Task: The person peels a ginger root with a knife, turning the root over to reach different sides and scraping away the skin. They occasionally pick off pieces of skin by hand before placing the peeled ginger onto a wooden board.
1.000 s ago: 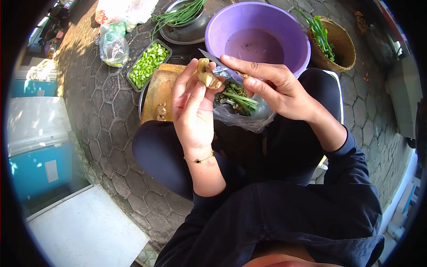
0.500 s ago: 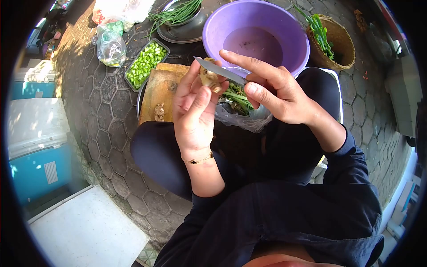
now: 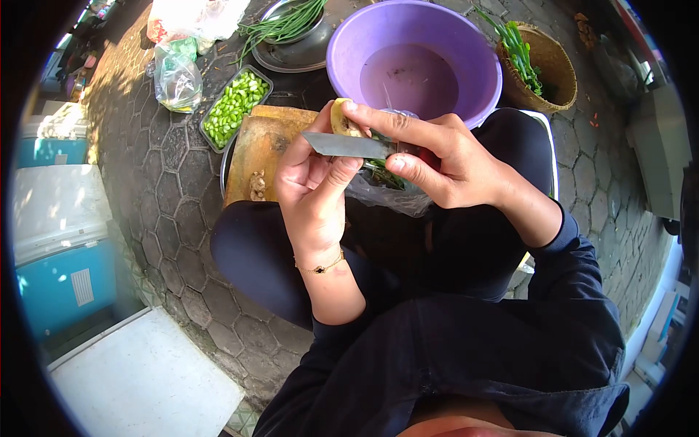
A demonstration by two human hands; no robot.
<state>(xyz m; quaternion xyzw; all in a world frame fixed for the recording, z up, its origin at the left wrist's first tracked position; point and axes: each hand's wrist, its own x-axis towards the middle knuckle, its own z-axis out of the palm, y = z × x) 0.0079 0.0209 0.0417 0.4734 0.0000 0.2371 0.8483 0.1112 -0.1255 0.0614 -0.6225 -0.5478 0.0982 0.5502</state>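
My left hand (image 3: 314, 178) holds a knobbly tan root (image 3: 348, 122), partly hidden behind the blade. A knife (image 3: 348, 145) is in my right hand (image 3: 451, 156), its blade lying across the lower part of the root and pointing left. My right index finger reaches over the blade to the root's upper end. Beneath the hands, a clear plastic bag (image 3: 397, 198) with green stalks is partly covered. Left of my left hand lies a worn wooden board (image 3: 251, 156) with small tan pieces (image 3: 257, 186) on it.
Beyond the hands stands a purple basin (image 3: 480, 95). A tray of cut green pieces (image 3: 237, 105) and a knotted plastic bag (image 3: 177, 84) are at the left. Long green beans (image 3: 284, 29) rest in a metal bowl. A woven basket (image 3: 564, 80) with greens stands at the right.
The knife blade has moved down over the root and lies more level. The root has turned, showing a paler yellow upper end. My right index finger has come down onto it.
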